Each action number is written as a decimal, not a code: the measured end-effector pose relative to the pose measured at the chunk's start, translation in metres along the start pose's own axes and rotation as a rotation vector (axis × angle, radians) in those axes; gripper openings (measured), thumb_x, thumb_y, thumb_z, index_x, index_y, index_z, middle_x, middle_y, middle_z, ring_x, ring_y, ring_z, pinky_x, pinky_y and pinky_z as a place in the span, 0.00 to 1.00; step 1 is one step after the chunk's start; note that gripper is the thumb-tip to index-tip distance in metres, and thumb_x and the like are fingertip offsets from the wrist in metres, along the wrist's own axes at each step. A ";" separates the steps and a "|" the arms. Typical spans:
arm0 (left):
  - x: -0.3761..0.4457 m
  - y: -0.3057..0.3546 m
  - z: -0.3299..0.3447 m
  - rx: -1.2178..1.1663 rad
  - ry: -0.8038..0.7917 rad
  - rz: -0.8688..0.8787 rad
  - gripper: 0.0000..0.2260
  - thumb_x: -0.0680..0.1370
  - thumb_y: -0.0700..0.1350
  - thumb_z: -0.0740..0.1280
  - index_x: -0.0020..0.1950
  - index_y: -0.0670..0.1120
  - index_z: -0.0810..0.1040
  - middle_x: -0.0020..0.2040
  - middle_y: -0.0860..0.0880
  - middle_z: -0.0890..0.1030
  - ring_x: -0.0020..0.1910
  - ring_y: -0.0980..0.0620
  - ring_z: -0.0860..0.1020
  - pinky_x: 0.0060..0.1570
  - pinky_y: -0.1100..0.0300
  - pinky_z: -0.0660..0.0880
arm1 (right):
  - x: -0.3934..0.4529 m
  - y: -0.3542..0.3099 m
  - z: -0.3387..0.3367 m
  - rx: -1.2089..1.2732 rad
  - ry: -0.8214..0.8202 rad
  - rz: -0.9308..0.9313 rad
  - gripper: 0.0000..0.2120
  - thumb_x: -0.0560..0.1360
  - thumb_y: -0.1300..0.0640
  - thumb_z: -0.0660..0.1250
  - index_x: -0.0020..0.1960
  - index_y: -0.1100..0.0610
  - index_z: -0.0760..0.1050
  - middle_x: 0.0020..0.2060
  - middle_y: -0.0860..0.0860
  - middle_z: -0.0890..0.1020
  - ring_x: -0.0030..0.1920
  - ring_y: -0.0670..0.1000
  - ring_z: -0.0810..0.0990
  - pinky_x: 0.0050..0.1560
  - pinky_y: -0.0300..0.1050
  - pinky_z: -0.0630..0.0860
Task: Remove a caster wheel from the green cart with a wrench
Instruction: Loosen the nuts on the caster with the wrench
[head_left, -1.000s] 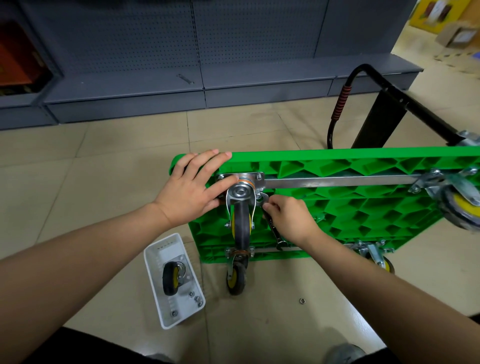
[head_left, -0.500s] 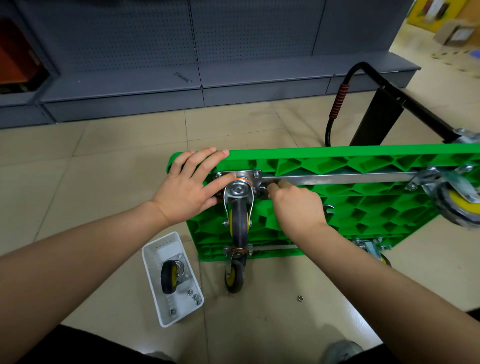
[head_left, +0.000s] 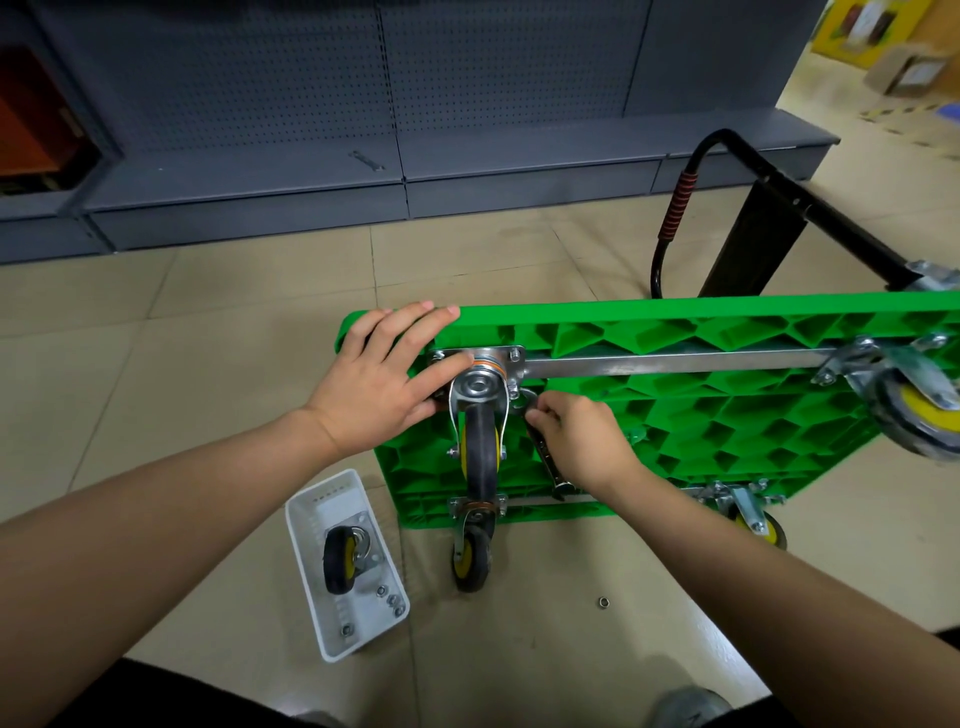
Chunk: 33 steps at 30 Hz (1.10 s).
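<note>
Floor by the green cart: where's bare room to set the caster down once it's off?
Bare tile lies left of the green cart, beyond the left hand, and in front, right of the loose nut. Crowded: the white tray already holds a wheel and nuts, beside the mounted caster.

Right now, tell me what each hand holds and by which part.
The right hand grips the wrench by its shaft, head at the caster plate. The left hand holds nothing; it lies flat on the green cart.
</note>
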<state>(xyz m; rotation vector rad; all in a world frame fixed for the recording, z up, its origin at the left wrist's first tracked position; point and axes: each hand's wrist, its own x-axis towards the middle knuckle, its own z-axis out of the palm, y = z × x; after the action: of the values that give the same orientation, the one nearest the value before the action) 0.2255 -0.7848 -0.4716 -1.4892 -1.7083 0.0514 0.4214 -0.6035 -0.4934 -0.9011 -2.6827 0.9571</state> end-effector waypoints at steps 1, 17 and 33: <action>0.000 0.000 0.000 0.002 0.002 0.000 0.30 0.73 0.58 0.74 0.73 0.55 0.74 0.77 0.41 0.68 0.73 0.38 0.67 0.68 0.42 0.62 | 0.001 -0.001 0.002 0.008 -0.001 0.004 0.11 0.81 0.51 0.65 0.41 0.55 0.74 0.33 0.54 0.78 0.38 0.59 0.76 0.41 0.51 0.75; 0.000 0.001 0.000 -0.005 0.014 -0.007 0.29 0.73 0.57 0.74 0.73 0.55 0.74 0.77 0.41 0.68 0.73 0.38 0.68 0.68 0.42 0.64 | 0.000 -0.015 -0.007 -0.277 0.007 -0.139 0.07 0.83 0.54 0.60 0.51 0.57 0.73 0.47 0.60 0.82 0.48 0.65 0.80 0.39 0.52 0.69; 0.000 0.000 0.001 0.006 0.002 -0.004 0.30 0.73 0.58 0.74 0.73 0.55 0.73 0.77 0.41 0.67 0.73 0.38 0.67 0.68 0.41 0.63 | -0.004 0.000 -0.014 -0.059 -0.018 0.033 0.12 0.81 0.54 0.64 0.41 0.57 0.73 0.37 0.58 0.79 0.39 0.60 0.74 0.37 0.49 0.66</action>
<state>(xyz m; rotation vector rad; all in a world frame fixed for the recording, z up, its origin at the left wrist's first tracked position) 0.2251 -0.7846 -0.4722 -1.4811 -1.7077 0.0535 0.4294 -0.5990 -0.4818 -0.9556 -2.7324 0.9016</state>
